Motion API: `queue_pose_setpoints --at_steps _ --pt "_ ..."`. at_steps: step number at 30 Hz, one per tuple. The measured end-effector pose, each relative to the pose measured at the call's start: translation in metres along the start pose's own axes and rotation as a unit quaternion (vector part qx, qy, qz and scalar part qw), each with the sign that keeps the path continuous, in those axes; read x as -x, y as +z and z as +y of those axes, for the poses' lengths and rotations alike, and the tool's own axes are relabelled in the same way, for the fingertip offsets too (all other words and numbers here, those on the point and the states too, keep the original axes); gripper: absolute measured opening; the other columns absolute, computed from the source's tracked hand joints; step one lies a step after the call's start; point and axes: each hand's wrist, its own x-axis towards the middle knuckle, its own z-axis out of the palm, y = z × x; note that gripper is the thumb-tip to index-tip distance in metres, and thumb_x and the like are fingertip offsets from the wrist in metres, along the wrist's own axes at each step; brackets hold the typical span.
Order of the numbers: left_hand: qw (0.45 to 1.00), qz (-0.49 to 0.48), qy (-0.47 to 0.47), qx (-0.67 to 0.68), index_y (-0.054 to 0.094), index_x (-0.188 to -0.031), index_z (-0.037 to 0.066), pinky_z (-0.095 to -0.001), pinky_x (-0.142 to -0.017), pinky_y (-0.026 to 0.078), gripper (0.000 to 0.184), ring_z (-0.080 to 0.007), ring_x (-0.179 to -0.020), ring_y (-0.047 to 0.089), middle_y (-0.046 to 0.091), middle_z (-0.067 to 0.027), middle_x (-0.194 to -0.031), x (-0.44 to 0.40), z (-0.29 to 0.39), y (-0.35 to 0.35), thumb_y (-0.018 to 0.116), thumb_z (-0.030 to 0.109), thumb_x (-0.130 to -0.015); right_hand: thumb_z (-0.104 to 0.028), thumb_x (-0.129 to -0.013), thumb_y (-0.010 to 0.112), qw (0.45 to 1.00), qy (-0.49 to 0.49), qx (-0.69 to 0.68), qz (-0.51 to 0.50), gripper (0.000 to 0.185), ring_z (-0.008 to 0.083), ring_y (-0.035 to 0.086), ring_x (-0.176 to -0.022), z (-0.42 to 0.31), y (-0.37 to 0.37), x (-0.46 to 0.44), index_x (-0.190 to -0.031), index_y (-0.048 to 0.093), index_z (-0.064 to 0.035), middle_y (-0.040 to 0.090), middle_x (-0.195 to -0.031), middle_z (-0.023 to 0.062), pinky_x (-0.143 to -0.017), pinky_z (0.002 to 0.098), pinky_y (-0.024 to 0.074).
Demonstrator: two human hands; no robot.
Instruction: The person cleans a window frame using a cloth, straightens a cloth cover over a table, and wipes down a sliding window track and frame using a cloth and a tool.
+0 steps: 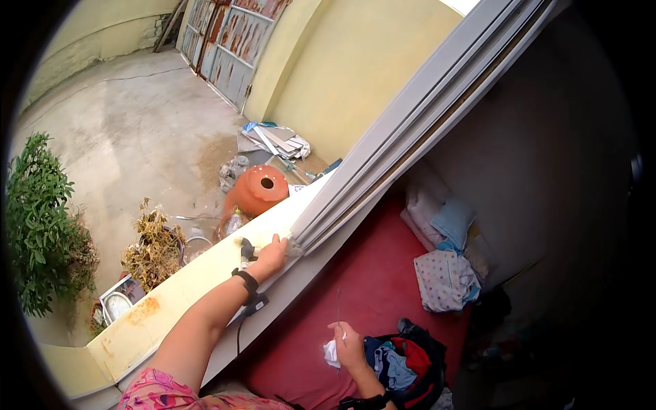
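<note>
My left hand is on the windowsill, closed at the foot of the white window frame. What its fingers hold, if anything, is hidden. Just left of it, on the sill, is a small black and white object whose kind I cannot tell. My right hand is lower, over the red bed surface, closed around a thin wire-like stick that points up. A crumpled white cloth sticks out beside its fingers. Right of that hand lies a pile of dark, blue and red clothes.
Folded bedding lies at the far end of the red surface. Outside are a terracotta pot, a dried plant, a green bush, stacked scrap panels and a rusty metal gate. The room's right side is dark.
</note>
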Motion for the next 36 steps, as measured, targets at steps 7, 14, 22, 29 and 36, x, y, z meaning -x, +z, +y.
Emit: queue_pose_setpoints --at_steps 7,14,22,29,36 --pt "0.993 0.102 0.048 0.021 0.052 -0.083 0.0 -0.0456 -0.066 0.047 0.013 -0.039 -0.072 0.056 0.053 -0.0221 -0.082 -0.022 0.007 0.014 0.054 0.01 -0.074 -0.015 -0.088 0.046 0.999 0.049 0.015 -0.009 0.019 0.0146 0.054 -0.054 0.0 -0.004 0.011 -0.093 0.061 -0.0052 0.054 -0.058 0.0072 -0.052 0.0283 0.0416" --pt "0.908 0.288 0.103 0.287 0.053 -0.081 0.0 -0.0357 -0.058 0.043 0.013 -0.0284 -0.063 0.054 0.052 -0.0141 -0.071 -0.034 0.089 -0.039 0.062 0.006 -0.073 -0.019 -0.091 0.044 0.998 0.054 -0.04 -0.014 0.022 0.0146 0.054 -0.054 -0.017 0.004 -0.017 -0.095 0.06 -0.0053 0.054 -0.057 0.0074 -0.051 0.0289 0.0411" --pt "0.84 0.368 0.21 0.338 0.057 -0.084 0.001 -0.0312 -0.057 0.046 0.008 -0.0223 -0.063 0.057 0.052 -0.0116 -0.079 -0.061 0.155 -0.087 0.059 0.001 -0.076 -0.016 -0.091 0.044 0.998 0.005 -0.062 -0.004 0.02 0.0096 0.053 -0.054 -0.049 0.014 -0.044 -0.096 0.06 -0.0035 0.054 -0.057 0.0036 -0.051 0.0255 0.041" --pt "0.881 0.358 0.23 0.207 0.06 -0.084 0.002 -0.032 -0.061 0.046 0.012 -0.026 -0.067 0.055 0.055 -0.0109 -0.076 -0.06 0.138 -0.088 0.057 -0.001 -0.072 -0.016 -0.091 0.045 0.996 -0.015 -0.078 0.029 0.021 0.0086 0.052 -0.053 -0.06 0.003 -0.066 -0.094 0.06 -0.0023 0.054 -0.057 0.003 -0.05 0.0247 0.0405" --pt "0.848 0.22 0.132 0.463 0.06 -0.087 0.001 -0.0238 -0.06 0.046 0.009 -0.0096 -0.065 0.058 0.063 -0.0053 -0.074 -0.069 0.155 -0.104 0.06 0.007 -0.08 -0.016 -0.09 0.044 0.995 -0.042 -0.03 0.081 0.021 0.0203 0.057 -0.064 -0.065 0.007 -0.116 -0.094 0.059 -0.0024 0.058 -0.07 0.0102 -0.059 0.0306 0.0437"
